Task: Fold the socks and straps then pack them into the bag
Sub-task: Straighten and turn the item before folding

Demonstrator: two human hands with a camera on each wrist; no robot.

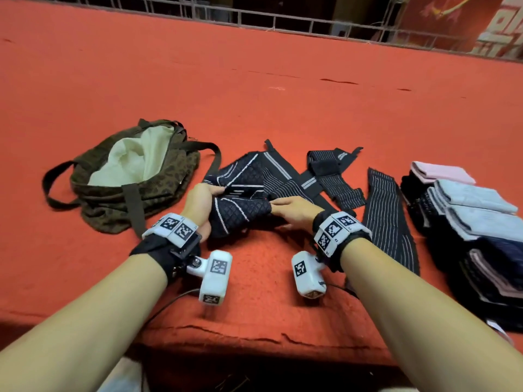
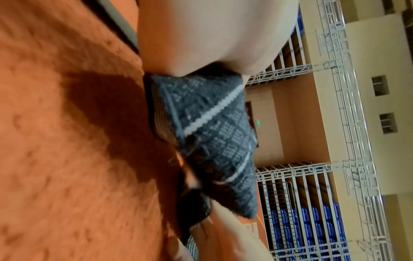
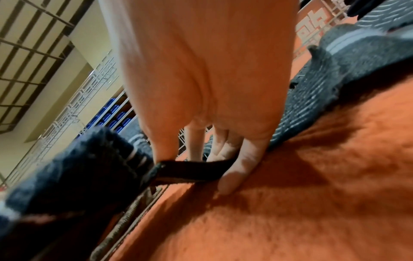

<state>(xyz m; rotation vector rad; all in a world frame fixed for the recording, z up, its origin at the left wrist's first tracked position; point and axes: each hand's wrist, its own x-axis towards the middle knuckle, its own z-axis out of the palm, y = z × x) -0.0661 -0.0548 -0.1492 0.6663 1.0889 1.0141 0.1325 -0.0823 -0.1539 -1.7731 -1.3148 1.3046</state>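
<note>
A dark quilted strap with white stripes (image 1: pixel 240 215) lies partly folded on the red carpet in the middle. My left hand (image 1: pixel 202 203) grips its left end, fingers curled round the folded part (image 2: pixel 212 130). From the right, my right hand (image 1: pixel 285 207) meets the fold; its thumb and fingers pinch a narrow black band (image 3: pixel 192 169) of the same strap, and the little finger (image 3: pixel 236 169) touches the carpet. The open brown leopard-print bag (image 1: pixel 127 179) with cream lining lies to the left. Folded socks (image 1: pixel 467 210) are stacked at the far right.
Two more dark striped straps lie flat right of my hands, one short (image 1: pixel 334 176) and one long (image 1: pixel 389 219). The carpet's front edge (image 1: pixel 254 338) is near my forearms. A metal railing (image 1: pixel 283 22) runs along the far side.
</note>
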